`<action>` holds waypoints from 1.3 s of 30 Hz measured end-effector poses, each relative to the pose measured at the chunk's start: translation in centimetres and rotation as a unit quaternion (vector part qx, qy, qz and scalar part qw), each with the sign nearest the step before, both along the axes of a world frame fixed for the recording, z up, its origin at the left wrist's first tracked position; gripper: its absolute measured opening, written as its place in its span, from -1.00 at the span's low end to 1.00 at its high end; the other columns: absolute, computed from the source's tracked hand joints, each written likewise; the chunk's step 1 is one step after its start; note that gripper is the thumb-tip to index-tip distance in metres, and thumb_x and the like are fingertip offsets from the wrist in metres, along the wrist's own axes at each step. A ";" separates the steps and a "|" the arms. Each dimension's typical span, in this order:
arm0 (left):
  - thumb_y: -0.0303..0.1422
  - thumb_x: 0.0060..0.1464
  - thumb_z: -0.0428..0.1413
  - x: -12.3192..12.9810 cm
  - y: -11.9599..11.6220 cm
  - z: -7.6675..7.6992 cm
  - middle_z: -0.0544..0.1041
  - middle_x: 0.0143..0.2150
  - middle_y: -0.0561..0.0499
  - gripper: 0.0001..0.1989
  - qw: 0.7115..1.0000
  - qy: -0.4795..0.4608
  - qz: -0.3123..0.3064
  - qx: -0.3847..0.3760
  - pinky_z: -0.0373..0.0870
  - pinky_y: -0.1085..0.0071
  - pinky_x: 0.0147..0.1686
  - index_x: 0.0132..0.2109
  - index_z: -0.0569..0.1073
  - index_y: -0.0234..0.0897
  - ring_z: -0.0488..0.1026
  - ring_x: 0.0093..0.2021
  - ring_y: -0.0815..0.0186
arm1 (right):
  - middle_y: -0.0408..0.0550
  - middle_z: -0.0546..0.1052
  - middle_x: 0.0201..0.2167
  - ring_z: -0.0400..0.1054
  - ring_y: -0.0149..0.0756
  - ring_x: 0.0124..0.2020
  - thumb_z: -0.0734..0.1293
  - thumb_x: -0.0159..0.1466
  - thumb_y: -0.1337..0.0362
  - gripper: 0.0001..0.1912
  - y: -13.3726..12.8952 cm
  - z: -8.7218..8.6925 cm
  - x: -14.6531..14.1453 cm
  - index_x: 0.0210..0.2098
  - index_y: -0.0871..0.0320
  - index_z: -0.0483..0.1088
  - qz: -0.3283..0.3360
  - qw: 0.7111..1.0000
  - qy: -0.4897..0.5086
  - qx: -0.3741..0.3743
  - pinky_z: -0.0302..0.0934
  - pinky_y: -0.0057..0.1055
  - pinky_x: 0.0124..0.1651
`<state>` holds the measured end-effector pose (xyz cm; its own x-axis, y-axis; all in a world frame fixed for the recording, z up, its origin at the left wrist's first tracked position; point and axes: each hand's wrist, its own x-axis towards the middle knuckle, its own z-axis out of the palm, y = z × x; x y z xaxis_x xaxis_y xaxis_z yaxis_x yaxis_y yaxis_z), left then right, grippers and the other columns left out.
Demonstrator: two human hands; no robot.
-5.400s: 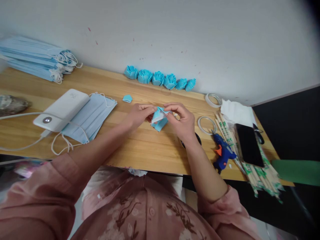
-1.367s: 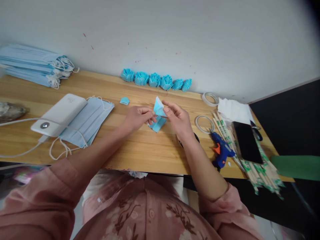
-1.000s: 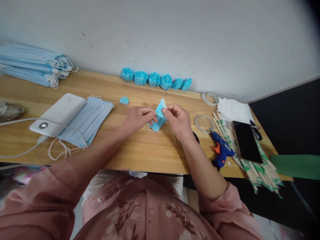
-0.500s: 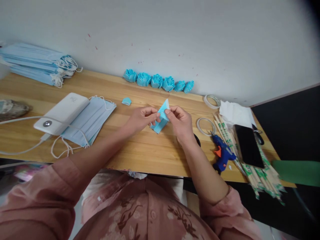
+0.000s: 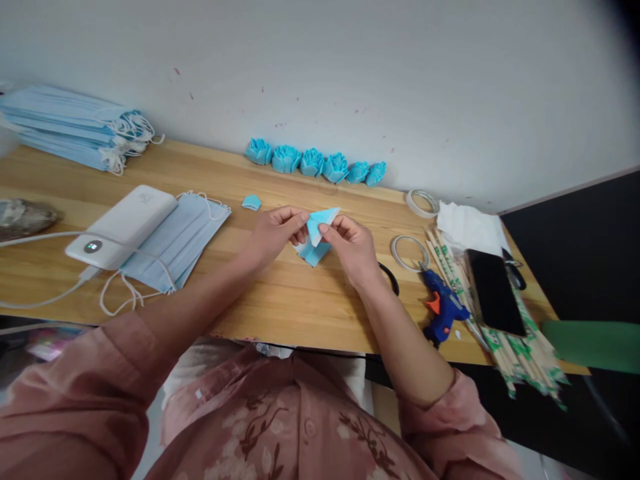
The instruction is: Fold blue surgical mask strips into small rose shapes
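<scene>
Between my hands is a folded light-blue piece (image 5: pixel 323 220) with a white edge, its upper part a triangle. My left hand (image 5: pixel 274 233) pinches its left side, and my right hand (image 5: pixel 354 248) grips the right side with the thumb on its face. Another blue piece (image 5: pixel 314 254) shows just under it; whether the two are joined cannot be seen. A small folded blue piece (image 5: pixel 251 202) lies on the table to the left of my hands. Behind them stands a row of several blue flowers (image 5: pixel 312 162).
Left on the wooden table (image 5: pixel 295 307) are masks (image 5: pixel 175 237), a mask stack (image 5: pixel 65 127) and a cabled white power bank (image 5: pixel 121 227). Right are tape rolls (image 5: pixel 410 254), a blue glue gun (image 5: pixel 443 310), wrapped sticks (image 5: pixel 525 363), a phone (image 5: pixel 496 292) and white tissue (image 5: pixel 471 229).
The top of the blue piece has been folded over and tilted rightward into a triangle. My left hand has shifted slightly left, and my right hand slightly left and down.
</scene>
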<state>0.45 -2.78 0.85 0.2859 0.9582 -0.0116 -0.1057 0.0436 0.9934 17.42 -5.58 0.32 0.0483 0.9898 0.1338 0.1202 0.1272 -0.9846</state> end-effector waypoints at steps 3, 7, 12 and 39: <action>-0.14 0.09 0.22 0.1 0.1 -0.3 0.48 -0.51 0.05 -0.71 0.999 -0.034 -0.009 -0.025 0.34 0.45 -0.41 -0.40 0.48 -0.28 0.38 -0.49 0.43 | -0.25 0.34 -0.56 0.19 -0.44 -0.48 0.46 0.17 0.02 -0.65 0.0 -0.3 0.0 -0.50 0.09 0.31 -0.002 1.000 -0.001 -0.001 0.16 -0.41 -0.33; -0.09 -0.01 0.30 0.3 -0.1 -0.3 0.47 -0.49 0.05 -0.67 0.997 -0.039 -0.041 -0.049 0.33 0.44 -0.40 -0.40 0.51 -0.29 0.36 -0.47 0.42 | -0.24 0.37 -0.54 0.22 -0.42 -0.47 0.45 0.18 -0.01 -0.64 -0.1 -0.4 -0.1 -0.48 0.08 0.31 -0.001 1.000 -0.006 -0.008 0.20 -0.39 -0.32; -0.14 0.02 0.27 0.2 0.0 -0.4 0.46 -0.51 0.05 -0.68 0.997 -0.039 -0.024 -0.059 0.32 0.43 -0.40 -0.47 0.48 -0.30 0.35 -0.48 0.42 | -0.19 0.46 -0.46 0.33 -0.38 -0.39 0.43 0.20 0.00 -0.70 -0.1 0.4 -0.1 -0.42 0.08 0.38 -0.015 1.000 -0.004 0.005 0.28 -0.37 -0.23; -0.10 0.02 0.25 0.0 0.0 0.0 0.44 -0.55 0.06 -0.66 0.999 0.031 -0.005 -0.017 0.32 0.44 -0.42 -0.51 0.46 -0.27 0.34 -0.49 0.41 | -0.26 0.36 -0.58 0.14 -0.47 -0.51 0.40 0.18 0.15 -0.79 -0.3 0.5 0.0 -0.50 0.11 0.40 -0.040 0.997 -0.065 0.010 0.08 -0.42 -0.39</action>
